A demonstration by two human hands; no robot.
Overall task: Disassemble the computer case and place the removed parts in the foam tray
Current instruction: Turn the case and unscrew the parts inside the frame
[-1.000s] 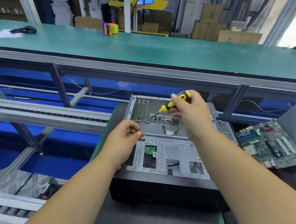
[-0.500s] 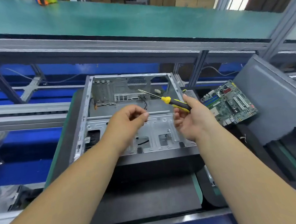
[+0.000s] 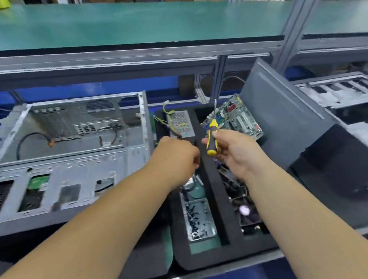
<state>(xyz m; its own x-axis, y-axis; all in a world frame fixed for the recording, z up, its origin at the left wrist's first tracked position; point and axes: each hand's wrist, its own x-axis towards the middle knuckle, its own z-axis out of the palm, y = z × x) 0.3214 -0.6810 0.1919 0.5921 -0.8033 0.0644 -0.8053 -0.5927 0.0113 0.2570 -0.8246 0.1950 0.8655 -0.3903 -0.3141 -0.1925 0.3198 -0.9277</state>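
Your right hand (image 3: 231, 155) is gripping a yellow-black screwdriver (image 3: 212, 136) upright; your left hand (image 3: 176, 158) is curling, contents unclear, above the black foam tray (image 3: 215, 194). The bare metal case (image 3: 67, 155) is sitting left.

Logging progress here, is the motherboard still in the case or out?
Out. The motherboard lies over the foam tray, right of the case, whose rear bay is bare metal.

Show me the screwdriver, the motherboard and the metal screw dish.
screwdriver (image 3: 211, 139), head view, on its yellow and black handle.
motherboard (image 3: 238, 116), head view, on the board's middle.
metal screw dish (image 3: 204, 207), head view, on its bare floor.
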